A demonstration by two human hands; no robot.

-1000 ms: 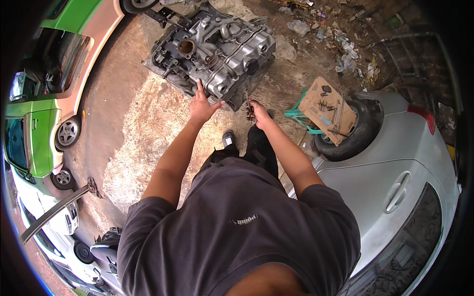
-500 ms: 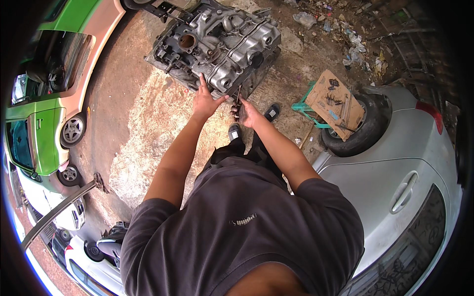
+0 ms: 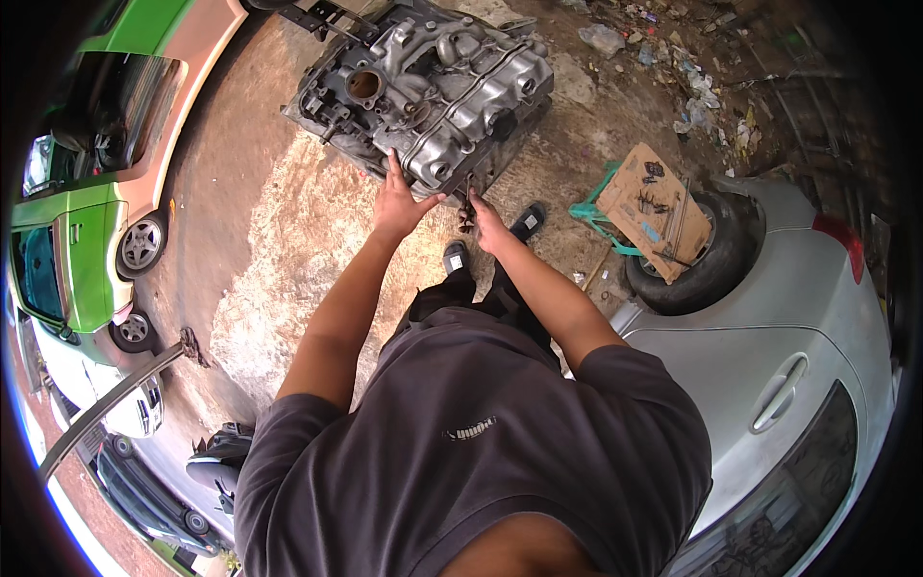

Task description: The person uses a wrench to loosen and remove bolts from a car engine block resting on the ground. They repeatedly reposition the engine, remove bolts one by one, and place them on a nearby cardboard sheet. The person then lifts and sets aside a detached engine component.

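A grimy metal car engine (image 3: 418, 96) sits at the top middle. My left hand (image 3: 399, 207) rests against its near edge by a cover, index finger extended and thumb apart, holding nothing. Just right of it, my right hand (image 3: 481, 219) has its fingers curled around a thin dark metal tool (image 3: 469, 192) at the engine's lower near side; the tool's far end is hard to make out.
A cardboard sheet (image 3: 630, 202) with small metal parts rests by a green stool and loose tyre (image 3: 728, 269) at right, beside a silver car (image 3: 731, 385). Green and white cars (image 3: 87, 269) and a metal pole (image 3: 106, 409) stand at left. Litter (image 3: 702, 96) lies upper right.
My right hand has shifted left, toward the engine's near corner and my left hand, with the tool still in it. My left hand stays against the engine's edge.
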